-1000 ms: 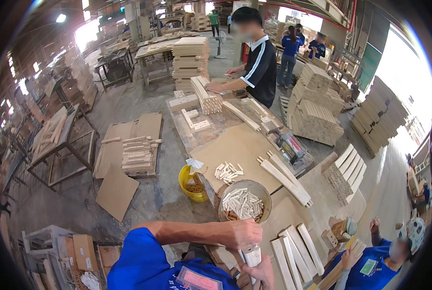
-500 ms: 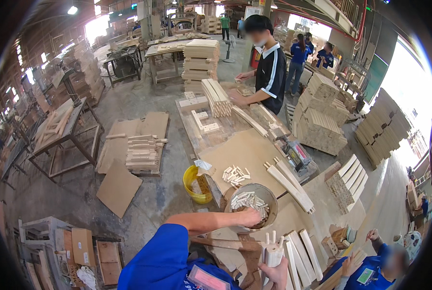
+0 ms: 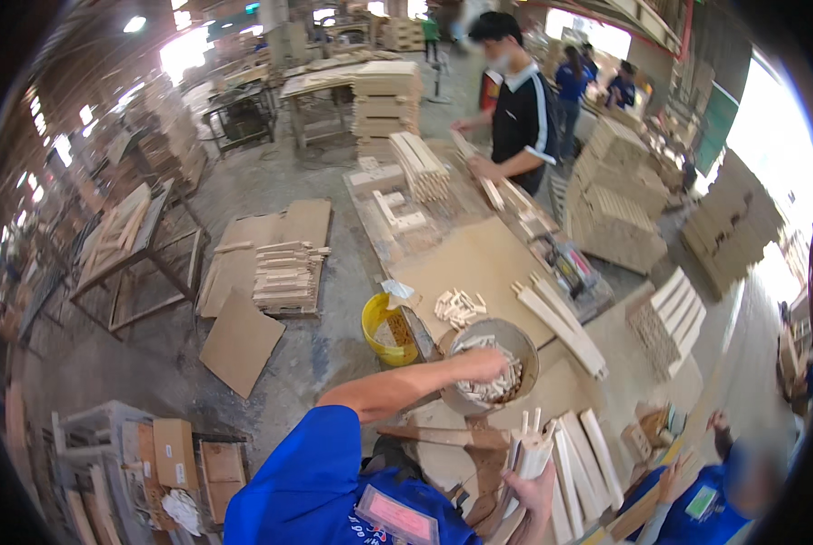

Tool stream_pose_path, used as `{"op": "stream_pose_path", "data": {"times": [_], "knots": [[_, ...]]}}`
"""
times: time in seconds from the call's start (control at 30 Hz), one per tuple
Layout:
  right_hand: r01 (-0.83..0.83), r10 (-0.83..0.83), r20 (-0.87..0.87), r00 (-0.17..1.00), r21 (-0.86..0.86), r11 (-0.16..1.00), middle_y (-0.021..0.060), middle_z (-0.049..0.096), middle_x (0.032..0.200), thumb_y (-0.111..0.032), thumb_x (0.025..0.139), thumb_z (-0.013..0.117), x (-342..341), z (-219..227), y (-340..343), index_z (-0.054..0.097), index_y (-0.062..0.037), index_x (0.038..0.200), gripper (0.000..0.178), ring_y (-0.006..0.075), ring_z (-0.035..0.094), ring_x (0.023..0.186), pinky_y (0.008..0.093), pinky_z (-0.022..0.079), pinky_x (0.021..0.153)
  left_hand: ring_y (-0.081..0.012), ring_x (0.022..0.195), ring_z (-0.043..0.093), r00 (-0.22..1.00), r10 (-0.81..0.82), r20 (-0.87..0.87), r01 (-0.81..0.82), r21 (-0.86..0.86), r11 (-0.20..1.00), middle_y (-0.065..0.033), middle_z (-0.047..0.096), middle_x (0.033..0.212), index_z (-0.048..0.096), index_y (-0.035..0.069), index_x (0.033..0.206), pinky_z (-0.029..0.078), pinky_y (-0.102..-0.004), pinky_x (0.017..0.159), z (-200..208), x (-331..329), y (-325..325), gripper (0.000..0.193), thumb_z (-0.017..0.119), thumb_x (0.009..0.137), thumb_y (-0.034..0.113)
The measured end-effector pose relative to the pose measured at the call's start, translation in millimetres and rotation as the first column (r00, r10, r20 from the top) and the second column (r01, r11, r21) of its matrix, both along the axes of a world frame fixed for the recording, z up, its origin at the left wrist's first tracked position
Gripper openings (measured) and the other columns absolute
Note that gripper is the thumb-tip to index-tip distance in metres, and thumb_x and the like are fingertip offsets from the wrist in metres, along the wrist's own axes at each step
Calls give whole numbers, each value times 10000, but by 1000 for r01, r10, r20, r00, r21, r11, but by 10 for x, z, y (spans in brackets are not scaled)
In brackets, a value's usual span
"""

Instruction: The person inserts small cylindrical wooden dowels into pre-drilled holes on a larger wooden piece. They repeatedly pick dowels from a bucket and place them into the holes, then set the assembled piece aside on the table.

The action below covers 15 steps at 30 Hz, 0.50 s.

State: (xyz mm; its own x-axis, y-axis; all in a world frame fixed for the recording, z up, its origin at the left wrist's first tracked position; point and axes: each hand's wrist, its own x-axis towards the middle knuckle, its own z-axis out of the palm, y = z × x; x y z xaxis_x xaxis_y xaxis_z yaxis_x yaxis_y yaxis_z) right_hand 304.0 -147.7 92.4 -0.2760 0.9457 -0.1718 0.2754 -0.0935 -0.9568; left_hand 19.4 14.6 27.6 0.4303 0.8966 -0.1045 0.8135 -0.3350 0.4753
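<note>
My left hand [image 3: 484, 364] reaches over a round bucket [image 3: 531, 352] of short wooden dowels [image 3: 497, 388]. Its fingers look curled; whatever is between them is hidden. My right hand [image 3: 533, 491] is closed around a pale wooden bar [image 3: 532, 450], close to my body. Several dowels [image 3: 531, 421] stand up out of the bar's top end. Beside it, more pale wooden bars [image 3: 581, 463] lie in a row. A small pile of loose dowels [image 3: 459, 307] rests on the brown board [image 3: 452, 261] behind the bucket.
A yellow bucket [image 3: 376, 320] stands left of the table. Bars with dowelled ends [image 3: 561, 327] lie at the right. Across the table a person in black [image 3: 520, 113] handles a wooden piece; a co-worker in blue [image 3: 697, 500] is at lower right. Stacked wood [image 3: 288, 277] sits on the floor.
My left hand has risen from deep among the dowels to the bucket's upper left part. My view has shifted slightly. The person in black now lifts a long wooden piece.
</note>
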Motion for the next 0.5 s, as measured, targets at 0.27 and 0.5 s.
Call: {"op": "stream_pose_path", "data": {"times": [0.27, 0.5], "knots": [[6, -1, 68, 998, -81, 997, 89, 722, 1079, -213, 659, 871, -66, -80, 303, 652, -5, 1261, 674, 172, 662, 982, 347, 528, 911, -185, 871, 703, 388, 451, 804, 39, -503, 863, -133, 695, 1041, 648, -32, 1186, 612, -309, 747, 658, -252, -393, 246, 618, 1013, 141], [-62, 67, 167, 984, -39, 997, 185, 743, 977, -263, 673, 814, -141, -34, 359, 682, -34, 1188, 579, 334, 728, 905, 411, 565, 824, -248, 904, 673, 780, -66, 622, -38, 153, 988, -141, 671, 1024, 688, 10, 1084, 547, -337, 767, 1308, 288, -955, 142, 673, 944, 0]]}}
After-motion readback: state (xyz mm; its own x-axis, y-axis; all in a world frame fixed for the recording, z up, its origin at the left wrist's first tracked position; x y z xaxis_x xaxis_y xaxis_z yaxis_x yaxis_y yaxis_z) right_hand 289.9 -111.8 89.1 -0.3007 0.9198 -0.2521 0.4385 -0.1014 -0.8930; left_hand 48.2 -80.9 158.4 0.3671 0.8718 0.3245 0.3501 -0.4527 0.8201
